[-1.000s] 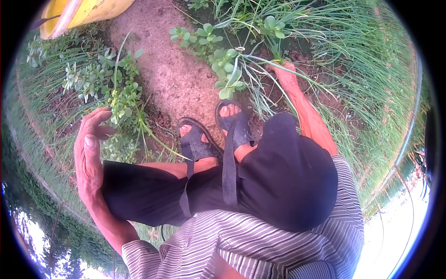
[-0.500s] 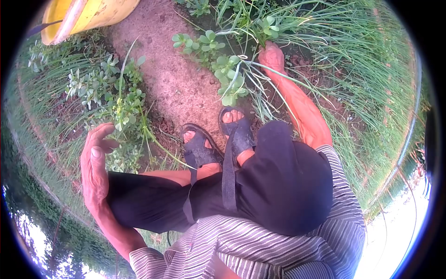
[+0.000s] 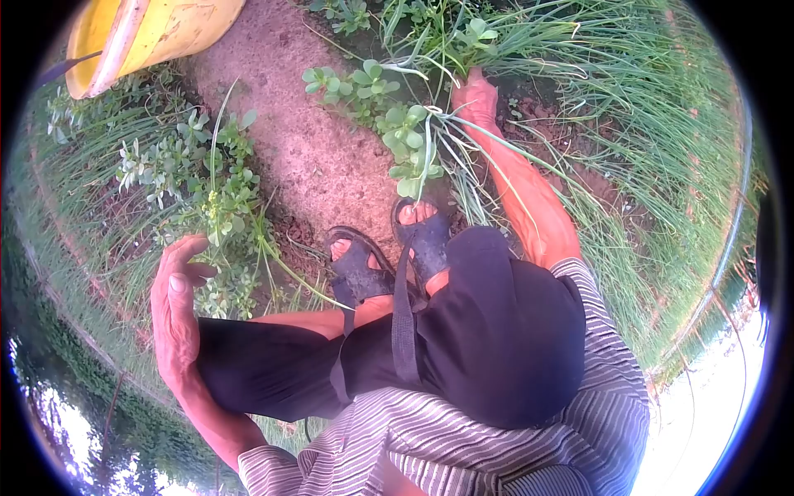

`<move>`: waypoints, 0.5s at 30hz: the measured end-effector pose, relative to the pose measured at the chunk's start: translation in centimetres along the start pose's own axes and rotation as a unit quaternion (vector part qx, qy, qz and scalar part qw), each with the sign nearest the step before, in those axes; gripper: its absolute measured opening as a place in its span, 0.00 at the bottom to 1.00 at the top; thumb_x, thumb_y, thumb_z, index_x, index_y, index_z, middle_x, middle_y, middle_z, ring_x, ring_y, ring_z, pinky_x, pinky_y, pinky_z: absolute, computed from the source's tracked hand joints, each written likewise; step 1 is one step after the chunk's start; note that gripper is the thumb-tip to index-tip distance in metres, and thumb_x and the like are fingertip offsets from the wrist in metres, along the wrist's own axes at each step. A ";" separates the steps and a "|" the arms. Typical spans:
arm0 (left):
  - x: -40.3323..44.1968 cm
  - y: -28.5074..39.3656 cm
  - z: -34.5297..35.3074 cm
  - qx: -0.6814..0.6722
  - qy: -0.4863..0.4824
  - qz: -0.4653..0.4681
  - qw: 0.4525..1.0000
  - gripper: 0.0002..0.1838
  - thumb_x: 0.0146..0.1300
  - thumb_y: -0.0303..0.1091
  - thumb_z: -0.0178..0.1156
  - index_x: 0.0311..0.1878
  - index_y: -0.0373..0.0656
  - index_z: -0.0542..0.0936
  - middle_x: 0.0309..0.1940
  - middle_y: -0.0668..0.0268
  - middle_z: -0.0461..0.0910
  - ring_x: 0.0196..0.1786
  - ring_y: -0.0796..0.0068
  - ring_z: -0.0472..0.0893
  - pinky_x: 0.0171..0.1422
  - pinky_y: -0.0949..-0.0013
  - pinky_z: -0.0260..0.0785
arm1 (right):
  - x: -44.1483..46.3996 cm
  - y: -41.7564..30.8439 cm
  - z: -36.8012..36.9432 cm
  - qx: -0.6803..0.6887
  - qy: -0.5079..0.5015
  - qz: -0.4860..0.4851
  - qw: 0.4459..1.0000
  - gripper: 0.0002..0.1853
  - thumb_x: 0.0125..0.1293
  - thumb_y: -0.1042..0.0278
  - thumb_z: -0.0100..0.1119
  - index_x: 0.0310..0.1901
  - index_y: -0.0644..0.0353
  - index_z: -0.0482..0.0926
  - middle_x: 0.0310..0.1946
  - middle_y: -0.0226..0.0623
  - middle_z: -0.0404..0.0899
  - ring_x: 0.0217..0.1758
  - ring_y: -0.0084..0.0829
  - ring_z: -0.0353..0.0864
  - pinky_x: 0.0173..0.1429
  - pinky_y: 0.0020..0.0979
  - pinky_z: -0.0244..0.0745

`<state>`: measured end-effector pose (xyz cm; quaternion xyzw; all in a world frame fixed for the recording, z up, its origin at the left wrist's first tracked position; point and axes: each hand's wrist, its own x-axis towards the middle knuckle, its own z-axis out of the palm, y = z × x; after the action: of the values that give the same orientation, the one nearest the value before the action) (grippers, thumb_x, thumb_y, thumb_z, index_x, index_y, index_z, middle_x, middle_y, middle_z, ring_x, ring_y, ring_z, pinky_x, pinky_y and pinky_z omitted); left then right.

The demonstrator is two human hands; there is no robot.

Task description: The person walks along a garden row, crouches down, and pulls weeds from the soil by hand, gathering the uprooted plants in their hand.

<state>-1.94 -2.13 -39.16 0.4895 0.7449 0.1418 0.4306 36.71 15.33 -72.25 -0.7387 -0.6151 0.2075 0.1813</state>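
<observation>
My right hand [image 3: 475, 97] reaches down into the plants at the upper middle, its fingers curled closed at the base of the greenery. Leaves hide the fingertips, so I cannot make out what is between them. Just above it shows a fleshy, round-leaved weed [image 3: 476, 37], and long thin onion-like leaves [image 3: 571, 62] spread to its right. Pale bent stalks [image 3: 463, 132] lie beside the wrist. At the left, my left hand [image 3: 175, 293] rests by my knee, holding nothing, its fingers loosely bent and apart. A leafy weed [image 3: 227, 211] grows close to its fingertips.
A yellow bucket [image 3: 178, 33] lies tilted at the upper left. Between the plant rows runs a bare earth path [image 3: 289, 124], where my sandals [image 3: 360, 264] stand. More round-leaved weeds [image 3: 405, 136] grow along its right edge. Dark straps [image 3: 405, 331] hang across my legs.
The view has shifted slightly. My right hand sits a little further left and higher, still in the plants. My left hand stays by the knee with its fingers loosely bent.
</observation>
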 end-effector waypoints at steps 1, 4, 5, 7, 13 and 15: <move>0.0 0.0 0.0 0.002 -0.004 -0.004 1.000 0.39 0.68 0.66 0.38 0.54 0.36 0.77 0.54 0.58 0.75 0.41 0.69 0.77 0.53 0.63 0.66 | 0.3 -0.3 -0.4 -0.007 -0.007 0.007 1.000 0.14 0.63 0.61 0.55 0.46 0.60 0.72 0.29 0.60 0.80 0.37 0.60 0.80 0.42 0.52 0.76; 0.1 0.1 0.0 0.009 -0.005 -0.012 1.000 0.39 0.68 0.67 0.38 0.54 0.36 0.77 0.54 0.58 0.75 0.41 0.69 0.77 0.53 0.63 0.66 | 1.1 -0.2 -0.4 -0.031 -0.014 0.012 0.999 0.14 0.64 0.60 0.54 0.46 0.60 0.73 0.25 0.58 0.80 0.34 0.60 0.81 0.38 0.53 0.77; 0.1 0.1 0.1 0.009 -0.004 -0.014 1.000 0.39 0.68 0.67 0.38 0.54 0.36 0.77 0.54 0.58 0.75 0.41 0.69 0.77 0.53 0.63 0.66 | 1.4 0.3 -0.3 -0.044 -0.022 -0.004 0.999 0.14 0.64 0.60 0.54 0.46 0.59 0.73 0.25 0.58 0.80 0.35 0.60 0.81 0.38 0.53 0.77; 0.2 0.2 0.2 0.008 -0.001 -0.018 1.000 0.40 0.68 0.67 0.37 0.54 0.36 0.77 0.53 0.58 0.75 0.41 0.69 0.77 0.53 0.63 0.66 | 1.9 1.4 0.0 -0.070 -0.037 -0.037 0.996 0.13 0.64 0.60 0.54 0.46 0.58 0.74 0.26 0.59 0.80 0.35 0.59 0.82 0.38 0.52 0.77; 0.2 0.5 0.3 0.013 -0.007 -0.029 0.999 0.41 0.67 0.69 0.38 0.53 0.36 0.77 0.53 0.58 0.75 0.41 0.68 0.77 0.54 0.63 0.66 | 2.6 0.8 -0.3 -0.061 0.003 -0.003 0.998 0.13 0.62 0.56 0.56 0.41 0.56 0.79 0.29 0.56 0.81 0.36 0.58 0.81 0.40 0.50 0.75; 0.3 0.6 0.2 0.017 -0.008 -0.031 0.999 0.41 0.66 0.70 0.39 0.53 0.36 0.77 0.53 0.59 0.75 0.41 0.69 0.77 0.54 0.63 0.66 | 2.2 1.4 -0.1 -0.046 0.029 -0.002 0.999 0.13 0.62 0.56 0.57 0.41 0.55 0.79 0.29 0.54 0.81 0.36 0.56 0.81 0.40 0.49 0.75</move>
<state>-1.41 -1.67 -39.04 0.4744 0.7583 0.1119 0.4328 38.25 17.30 -73.07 -0.7509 -0.6199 0.1572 0.1650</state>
